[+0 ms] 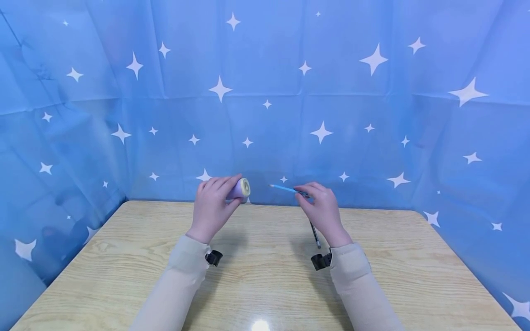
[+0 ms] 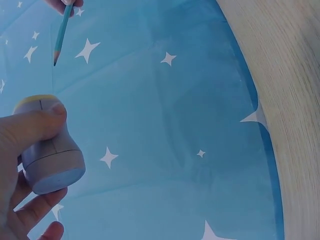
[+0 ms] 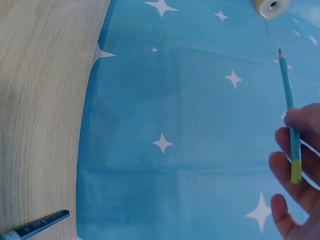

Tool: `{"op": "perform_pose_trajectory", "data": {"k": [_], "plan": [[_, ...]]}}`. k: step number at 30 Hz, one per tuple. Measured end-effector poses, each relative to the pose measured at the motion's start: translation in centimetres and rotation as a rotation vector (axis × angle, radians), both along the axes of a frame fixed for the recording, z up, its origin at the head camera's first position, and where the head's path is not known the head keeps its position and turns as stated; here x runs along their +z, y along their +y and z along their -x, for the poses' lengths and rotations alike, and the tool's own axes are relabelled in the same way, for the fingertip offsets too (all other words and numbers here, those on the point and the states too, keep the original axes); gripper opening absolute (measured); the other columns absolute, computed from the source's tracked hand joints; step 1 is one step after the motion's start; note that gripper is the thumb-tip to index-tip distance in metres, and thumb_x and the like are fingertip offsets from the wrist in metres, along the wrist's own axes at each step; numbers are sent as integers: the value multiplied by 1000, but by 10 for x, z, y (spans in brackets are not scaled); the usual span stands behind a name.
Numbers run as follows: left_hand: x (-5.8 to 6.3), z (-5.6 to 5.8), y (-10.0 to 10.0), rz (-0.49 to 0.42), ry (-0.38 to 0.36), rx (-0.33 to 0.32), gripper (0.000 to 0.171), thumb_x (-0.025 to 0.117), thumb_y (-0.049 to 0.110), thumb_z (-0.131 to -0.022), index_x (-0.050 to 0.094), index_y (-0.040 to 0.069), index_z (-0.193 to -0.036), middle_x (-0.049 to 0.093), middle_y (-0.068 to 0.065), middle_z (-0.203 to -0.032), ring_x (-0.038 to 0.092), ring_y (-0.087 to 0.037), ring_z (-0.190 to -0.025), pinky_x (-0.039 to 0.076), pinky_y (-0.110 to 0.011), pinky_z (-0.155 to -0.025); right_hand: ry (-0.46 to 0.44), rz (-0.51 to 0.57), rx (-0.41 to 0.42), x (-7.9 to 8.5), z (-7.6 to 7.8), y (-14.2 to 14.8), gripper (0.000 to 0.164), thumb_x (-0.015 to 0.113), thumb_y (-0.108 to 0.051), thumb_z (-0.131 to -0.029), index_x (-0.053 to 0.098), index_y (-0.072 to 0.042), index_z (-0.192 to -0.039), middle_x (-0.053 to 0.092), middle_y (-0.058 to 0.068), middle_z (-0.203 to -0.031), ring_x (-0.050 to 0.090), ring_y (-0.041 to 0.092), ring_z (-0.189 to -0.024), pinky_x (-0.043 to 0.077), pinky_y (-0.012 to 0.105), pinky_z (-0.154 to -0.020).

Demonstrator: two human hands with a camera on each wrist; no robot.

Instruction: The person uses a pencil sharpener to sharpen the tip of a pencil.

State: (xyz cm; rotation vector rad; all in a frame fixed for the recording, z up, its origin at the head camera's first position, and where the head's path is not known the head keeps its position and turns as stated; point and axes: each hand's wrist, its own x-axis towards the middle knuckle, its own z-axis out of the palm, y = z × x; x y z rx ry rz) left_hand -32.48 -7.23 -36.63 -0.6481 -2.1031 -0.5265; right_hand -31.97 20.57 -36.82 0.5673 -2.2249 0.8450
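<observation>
Raised above the table's far edge, my left hand [image 1: 212,207] grips a small purple pencil sharpener [image 1: 237,189]. The sharpener's pale yellow end, which has a hole, faces right. Across from it, my right hand [image 1: 324,209] pinches a light blue pencil [image 1: 283,187] between thumb and fingers. The pencil's sharpened tip points at the hole, with a gap between them. In the right wrist view the pencil's yellow back end [image 3: 296,172] lies along my fingers. The left wrist view shows the sharpener's flat base [image 2: 57,181] below my thumb.
A dark, slim pen or pencil [image 1: 315,234] lies on the wooden table [image 1: 256,262], just left of my right wrist and partly hidden by that hand. Behind the table hangs a blue cloth [image 1: 273,119] with white stars, which also runs along both sides.
</observation>
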Motion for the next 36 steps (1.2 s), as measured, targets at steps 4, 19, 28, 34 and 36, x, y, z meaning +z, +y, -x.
{"op": "perform_pose_trajectory", "data": {"k": [4, 19, 28, 34, 36], "plan": [[-1, 3, -3, -32, -24, -11, 56, 85, 14, -73, 66, 13, -126, 70, -7, -111, 62, -27, -103, 41, -46, -91, -1, 0, -2, -1, 0, 1, 18, 72, -8, -87, 75, -6, -105, 69, 4, -96, 64, 17, -77, 45, 40, -75], [-6, 11, -18, -337, -319, -78, 55, 82, 14, -77, 62, 11, -129, 60, -10, -124, 57, -29, -112, 45, -49, -93, -17, 1, -14, 0, -1, 3, 18, 71, -9, -88, 75, -6, -106, 69, 5, -98, 64, 17, -78, 52, 34, -64], [-25, 18, -41, -614, -647, -190, 58, 80, 22, -81, 58, 12, -133, 58, -11, -126, 57, -28, -112, 47, -47, -92, -29, 3, -16, -2, 0, 5, 18, 70, -11, -89, 75, -6, -106, 69, 4, -97, 63, 15, -76, 48, 34, -63], [-39, 21, -57, -685, -775, -252, 61, 80, 24, -81, 54, 11, -136, 57, -13, -128, 55, -28, -118, 45, -44, -96, -28, 6, -11, -5, 1, 7, 18, 71, -10, -88, 75, -7, -105, 69, 3, -95, 63, 14, -75, 48, 30, -59], [-41, 23, -60, -693, -794, -276, 60, 79, 24, -82, 55, 10, -135, 59, -13, -126, 56, -26, -116, 45, -41, -95, -32, 11, -11, -5, 1, 7, 18, 71, -10, -88, 75, -6, -105, 69, 3, -95, 63, 14, -75, 48, 31, -59]]}}
